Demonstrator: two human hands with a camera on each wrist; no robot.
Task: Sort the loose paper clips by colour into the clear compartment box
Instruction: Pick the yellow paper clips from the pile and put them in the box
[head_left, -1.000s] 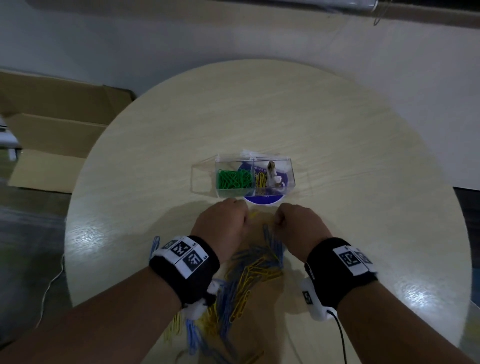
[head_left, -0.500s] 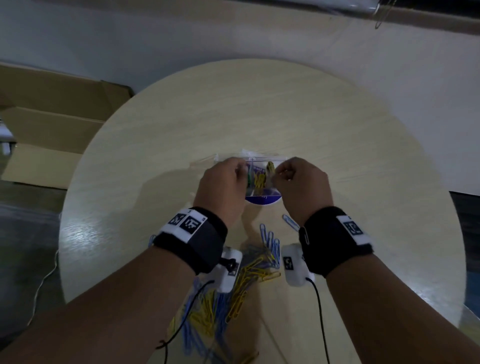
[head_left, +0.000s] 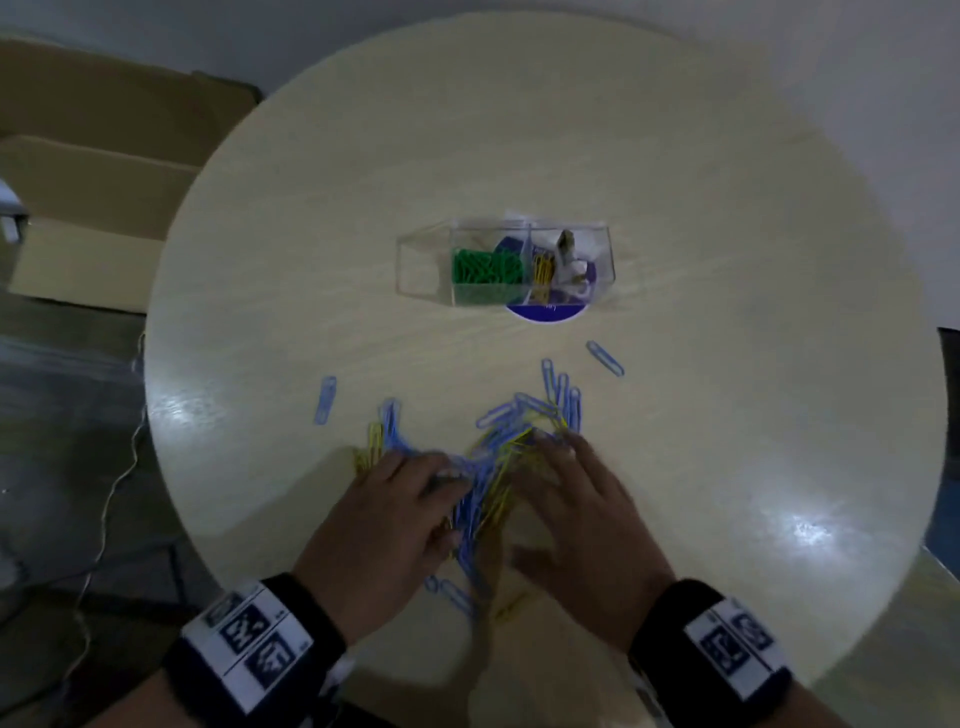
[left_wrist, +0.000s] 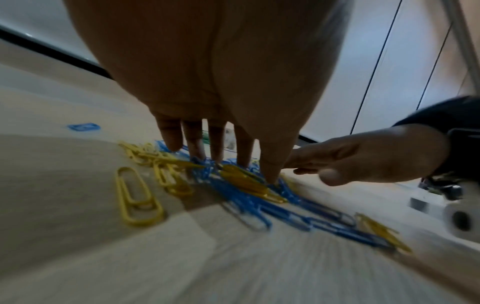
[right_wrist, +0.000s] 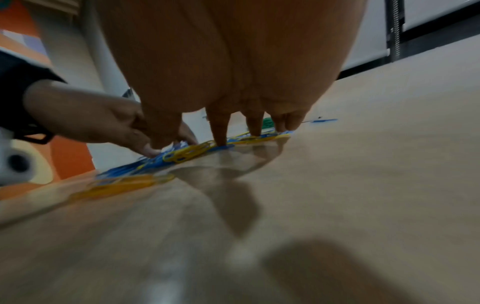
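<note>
A heap of blue and yellow paper clips (head_left: 498, 462) lies on the round table near its front edge. My left hand (head_left: 400, 509) lies flat on the heap's left side, fingers spread and straight, fingertips (left_wrist: 197, 152) touching clips. My right hand (head_left: 576, 499) presses the right side with straight fingers (right_wrist: 221, 131). Neither hand holds a clip. The clear compartment box (head_left: 519, 265) stands beyond, with green clips (head_left: 485, 267) in one compartment and a few yellow clips (head_left: 543, 267) in the one beside it.
Single blue clips lie apart at the left (head_left: 325, 400) and right (head_left: 605, 358) of the heap. A purple round label (head_left: 548, 312) shows under the box. Cardboard boxes (head_left: 88, 171) stand on the floor at the left. A cable (head_left: 111, 499) hangs by the table's left edge.
Both hands have come back from the box to the heap near the table's front edge and now lie flat on it with fingers spread; earlier they were curled.
</note>
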